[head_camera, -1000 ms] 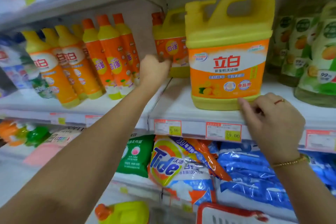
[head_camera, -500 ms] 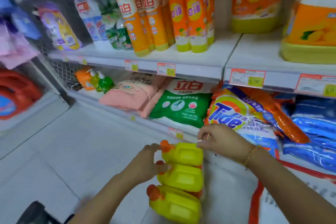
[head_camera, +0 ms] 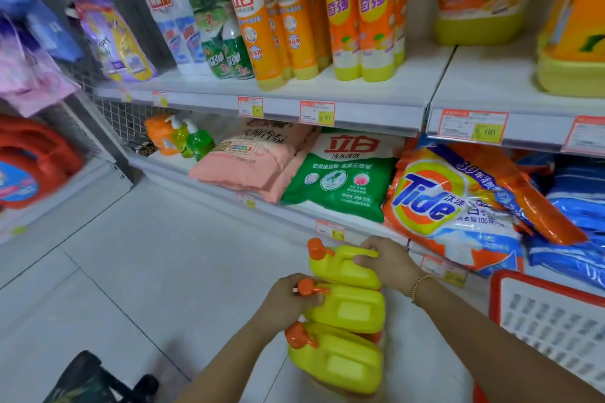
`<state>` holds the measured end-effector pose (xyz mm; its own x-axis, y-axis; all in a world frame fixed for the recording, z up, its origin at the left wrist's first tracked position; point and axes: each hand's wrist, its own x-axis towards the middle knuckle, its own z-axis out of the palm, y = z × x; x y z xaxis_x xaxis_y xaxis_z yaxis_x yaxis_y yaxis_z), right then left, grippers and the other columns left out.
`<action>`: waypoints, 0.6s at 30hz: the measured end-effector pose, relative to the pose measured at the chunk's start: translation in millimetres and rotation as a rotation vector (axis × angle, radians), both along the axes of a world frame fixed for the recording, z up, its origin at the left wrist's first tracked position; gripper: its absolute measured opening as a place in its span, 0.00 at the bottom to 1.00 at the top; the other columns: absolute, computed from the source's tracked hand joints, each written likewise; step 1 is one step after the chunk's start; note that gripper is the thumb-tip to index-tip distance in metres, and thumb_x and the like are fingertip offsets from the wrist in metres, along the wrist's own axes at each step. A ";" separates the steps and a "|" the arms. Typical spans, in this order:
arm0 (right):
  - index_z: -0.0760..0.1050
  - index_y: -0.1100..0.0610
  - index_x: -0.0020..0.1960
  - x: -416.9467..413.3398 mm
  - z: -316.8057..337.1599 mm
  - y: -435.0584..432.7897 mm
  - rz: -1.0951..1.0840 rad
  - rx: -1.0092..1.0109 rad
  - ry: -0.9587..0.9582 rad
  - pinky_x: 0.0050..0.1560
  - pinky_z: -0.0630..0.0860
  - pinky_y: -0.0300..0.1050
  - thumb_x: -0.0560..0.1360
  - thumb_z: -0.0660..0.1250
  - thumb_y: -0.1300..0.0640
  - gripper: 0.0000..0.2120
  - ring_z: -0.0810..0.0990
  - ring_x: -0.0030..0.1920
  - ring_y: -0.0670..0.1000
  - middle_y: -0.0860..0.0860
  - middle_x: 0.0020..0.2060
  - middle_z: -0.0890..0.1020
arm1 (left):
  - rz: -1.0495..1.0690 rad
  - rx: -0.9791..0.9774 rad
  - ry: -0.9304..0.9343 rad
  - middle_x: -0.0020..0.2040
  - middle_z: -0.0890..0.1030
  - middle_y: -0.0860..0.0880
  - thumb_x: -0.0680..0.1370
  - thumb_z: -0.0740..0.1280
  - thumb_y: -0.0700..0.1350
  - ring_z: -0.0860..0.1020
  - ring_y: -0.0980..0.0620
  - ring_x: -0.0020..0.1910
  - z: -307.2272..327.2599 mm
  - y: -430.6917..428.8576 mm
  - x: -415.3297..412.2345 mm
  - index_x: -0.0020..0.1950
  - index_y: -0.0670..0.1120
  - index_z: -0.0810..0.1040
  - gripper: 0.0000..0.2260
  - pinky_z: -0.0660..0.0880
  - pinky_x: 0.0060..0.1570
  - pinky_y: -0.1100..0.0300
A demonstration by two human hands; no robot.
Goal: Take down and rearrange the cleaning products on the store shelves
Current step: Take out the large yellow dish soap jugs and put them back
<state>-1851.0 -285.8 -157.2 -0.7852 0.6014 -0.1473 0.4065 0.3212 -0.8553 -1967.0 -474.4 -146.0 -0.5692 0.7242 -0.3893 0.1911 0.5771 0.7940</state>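
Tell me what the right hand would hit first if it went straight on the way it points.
The right hand already grips the farthest yellow jug by its handle. Pushed on up and to the left, it would likely meet that jug's orange cap first, then bare floor. Depth is uncertain.

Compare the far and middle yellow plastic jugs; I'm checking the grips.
The right hand grips the far yellow plastic jug by its handle; the left hand holds the middle yellow plastic jug near its orange cap. Far jug is nearest the shelf; middle jug sits between two others. Both yellow, orange-capped.
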 end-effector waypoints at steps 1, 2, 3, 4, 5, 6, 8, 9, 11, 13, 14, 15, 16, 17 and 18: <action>0.75 0.57 0.47 0.2 4.4 -2.2 -0.008 0.015 0.001 0.48 0.70 0.43 0.74 0.70 0.57 0.06 0.75 0.50 0.50 0.52 0.47 0.77 | -0.004 0.001 0.002 0.49 0.81 0.51 0.65 0.76 0.49 0.78 0.54 0.50 3.7 -0.4 -2.5 0.53 0.48 0.81 0.18 0.72 0.43 0.74; 0.75 0.57 0.49 0.2 10.1 -3.3 -0.010 0.041 0.000 0.47 0.68 0.42 0.74 0.69 0.56 0.07 0.74 0.50 0.49 0.52 0.48 0.77 | -0.005 -0.001 -0.006 0.50 0.80 0.50 0.66 0.78 0.48 0.78 0.54 0.50 8.7 -1.5 -4.2 0.54 0.46 0.81 0.19 0.72 0.42 0.74; 0.76 0.58 0.51 0.7 18.0 -3.0 -0.010 0.072 -0.010 0.46 0.67 0.41 0.74 0.69 0.55 0.09 0.74 0.50 0.49 0.52 0.49 0.77 | -0.002 -0.005 -0.018 0.52 0.79 0.50 0.64 0.78 0.50 0.78 0.56 0.50 14.2 -3.0 -4.8 0.57 0.46 0.79 0.24 0.72 0.41 0.74; 0.76 0.58 0.54 1.6 28.3 -1.5 -0.010 0.095 -0.020 0.46 0.67 0.41 0.74 0.69 0.54 0.11 0.74 0.50 0.50 0.52 0.50 0.77 | 0.008 -0.004 -0.026 0.54 0.78 0.51 0.60 0.78 0.55 0.77 0.57 0.50 18.8 -4.3 -4.9 0.60 0.46 0.77 0.31 0.72 0.40 0.74; 0.76 0.58 0.55 3.8 41.8 0.6 -0.005 0.110 -0.024 0.46 0.69 0.42 0.74 0.69 0.53 0.13 0.75 0.50 0.50 0.52 0.51 0.78 | 0.035 0.010 -0.032 0.57 0.77 0.50 0.54 0.77 0.59 0.77 0.56 0.52 23.1 -5.0 -4.1 0.63 0.47 0.74 0.40 0.72 0.41 0.73; 0.77 0.57 0.56 7.5 58.2 2.9 -0.005 0.110 -0.016 0.47 0.71 0.43 0.74 0.69 0.52 0.14 0.76 0.50 0.50 0.51 0.51 0.78 | 0.063 0.031 -0.031 0.60 0.75 0.49 0.50 0.75 0.61 0.76 0.53 0.55 27.1 -5.0 -2.7 0.67 0.47 0.71 0.47 0.73 0.42 0.71; 0.78 0.57 0.55 18.6 96.2 7.0 -0.007 0.106 0.040 0.49 0.74 0.45 0.73 0.70 0.51 0.14 0.78 0.50 0.51 0.50 0.50 0.79 | 0.076 0.101 0.010 0.65 0.71 0.49 0.47 0.75 0.64 0.73 0.50 0.60 37.2 -2.6 3.8 0.72 0.50 0.64 0.56 0.73 0.46 0.66; 0.78 0.57 0.54 26.1 117.4 8.2 -0.009 0.106 0.091 0.49 0.74 0.46 0.73 0.70 0.51 0.13 0.78 0.50 0.51 0.50 0.48 0.80 | 0.070 0.154 0.042 0.67 0.69 0.51 0.46 0.76 0.65 0.71 0.50 0.63 42.5 -0.3 8.0 0.74 0.52 0.62 0.58 0.73 0.50 0.64; 0.80 0.58 0.50 45.1 161.5 8.4 -0.025 0.100 0.221 0.46 0.74 0.46 0.73 0.71 0.53 0.09 0.79 0.46 0.51 0.51 0.44 0.81 | 0.056 0.304 0.117 0.69 0.69 0.57 0.50 0.78 0.65 0.70 0.54 0.66 58.6 8.1 16.8 0.72 0.58 0.60 0.53 0.70 0.57 0.61; 0.80 0.57 0.47 65.8 202.6 5.6 -0.028 0.045 0.364 0.42 0.74 0.43 0.72 0.70 0.56 0.06 0.79 0.41 0.49 0.52 0.41 0.82 | 0.031 0.470 0.183 0.65 0.72 0.68 0.58 0.81 0.59 0.72 0.64 0.63 85.1 19.5 25.2 0.68 0.63 0.62 0.43 0.70 0.56 0.68; 0.80 0.57 0.46 75.8 219.9 4.2 -0.016 0.004 0.439 0.41 0.74 0.43 0.72 0.70 0.56 0.05 0.79 0.40 0.49 0.54 0.41 0.83 | 0.022 0.546 0.214 0.61 0.74 0.71 0.61 0.82 0.54 0.73 0.67 0.61 102.7 25.3 29.5 0.67 0.63 0.64 0.41 0.72 0.52 0.71; 0.80 0.57 0.46 85.9 235.2 2.1 0.000 -0.026 0.507 0.43 0.74 0.45 0.71 0.70 0.56 0.06 0.79 0.41 0.50 0.56 0.41 0.83 | 0.022 0.605 0.233 0.58 0.76 0.71 0.62 0.82 0.48 0.75 0.68 0.58 121.0 31.5 31.7 0.67 0.60 0.66 0.39 0.73 0.49 0.73; 0.80 0.56 0.46 95.6 248.6 0.0 0.015 -0.034 0.562 0.44 0.76 0.46 0.70 0.71 0.54 0.07 0.80 0.41 0.50 0.56 0.41 0.83 | 0.010 0.654 0.245 0.56 0.78 0.69 0.61 0.81 0.43 0.77 0.66 0.56 140.4 37.3 34.1 0.66 0.57 0.68 0.38 0.74 0.47 0.73; 0.81 0.55 0.45 105.4 260.6 -1.7 0.026 -0.018 0.609 0.44 0.77 0.46 0.67 0.71 0.51 0.10 0.80 0.41 0.50 0.54 0.41 0.83 | -0.015 0.681 0.266 0.54 0.80 0.67 0.60 0.81 0.41 0.79 0.65 0.54 158.7 43.4 34.7 0.64 0.55 0.70 0.37 0.75 0.46 0.72; 0.81 0.54 0.44 114.6 271.4 -3.6 0.027 0.007 0.653 0.43 0.77 0.43 0.65 0.70 0.50 0.11 0.81 0.40 0.47 0.51 0.39 0.83 | -0.051 0.690 0.294 0.52 0.81 0.65 0.58 0.82 0.41 0.80 0.64 0.52 177.5 49.3 38.0 0.61 0.55 0.71 0.36 0.76 0.44 0.71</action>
<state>-1736.4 -289.4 114.2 -0.7267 0.5794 0.3689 -0.2040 0.3307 -0.9214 -1929.0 -425.1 31.6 -0.5385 0.7772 0.3254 0.4641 -0.0488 0.8845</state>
